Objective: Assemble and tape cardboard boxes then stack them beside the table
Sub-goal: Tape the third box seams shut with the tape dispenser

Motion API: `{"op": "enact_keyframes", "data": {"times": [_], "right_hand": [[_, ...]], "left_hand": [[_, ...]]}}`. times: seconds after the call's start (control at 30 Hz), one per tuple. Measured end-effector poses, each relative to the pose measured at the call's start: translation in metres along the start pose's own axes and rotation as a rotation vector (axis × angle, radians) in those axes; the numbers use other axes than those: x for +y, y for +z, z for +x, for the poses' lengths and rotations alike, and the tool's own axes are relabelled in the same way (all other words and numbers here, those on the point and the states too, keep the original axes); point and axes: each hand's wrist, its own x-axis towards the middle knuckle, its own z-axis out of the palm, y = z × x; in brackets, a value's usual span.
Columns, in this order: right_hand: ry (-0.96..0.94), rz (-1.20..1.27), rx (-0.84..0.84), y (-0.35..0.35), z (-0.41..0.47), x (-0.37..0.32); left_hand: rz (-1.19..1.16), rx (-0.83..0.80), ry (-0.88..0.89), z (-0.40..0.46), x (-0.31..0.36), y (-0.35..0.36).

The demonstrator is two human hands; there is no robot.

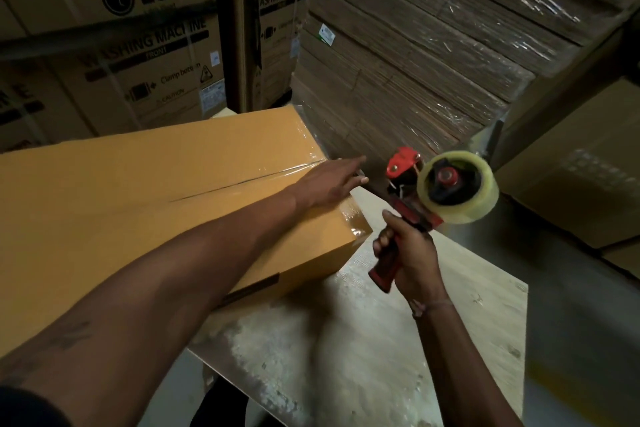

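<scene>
A closed cardboard box (156,191) lies on a pale wooden table (398,340) and fills the left and middle part of the frame, with its long side running from the lower left toward the upper middle. Clear tape (263,174) covers the seam between the two top flaps and goes over the right end of the box, where it shines on the corner. The left hand (329,181) comes in from the lower left, over the top of the box, and rests flat on the box near this right end; its fingers are straight and reach a little over the edge, just beside the end of the taped seam. The right hand (405,253) is at the right of the box, above the bare table, and it is not touching the box. It grips the red handle of a tape dispenser (433,194) with the fingers curled round it. The dispenser stands up above this hand, and its roll of clear tape (457,186) faces the camera, in the middle right of the frame, near the fingertips of the left hand but apart from them. In the upper left of the frame stand big printed washing machine cartons (114,32). In the upper right there are stacks of flat cardboard (433,46) wrapped in clear film, and one more brown carton (581,167) is at the right edge.
</scene>
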Motion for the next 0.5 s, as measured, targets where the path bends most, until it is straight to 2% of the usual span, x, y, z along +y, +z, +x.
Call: {"op": "enact_keyframes", "data": {"times": [0.13, 0.23, 0.37, 0.5], "right_hand": [[0.003, 0.02, 0.03, 0.042, 0.024, -0.013], [0.041, 0.016, 0.092, 0.064, 0.039, -0.012], [0.099, -0.012, 0.169, 0.074, 0.053, -0.009], [0.111, -0.045, 0.229, 0.077, 0.054, -0.011]], "left_hand": [[0.111, 0.078, 0.282, -0.005, -0.038, -0.017], [0.151, 0.035, 0.419, -0.001, -0.054, -0.021], [0.192, -0.089, 0.488, 0.012, -0.058, -0.035], [0.286, -0.258, 0.449, 0.036, -0.058, -0.051]]}}
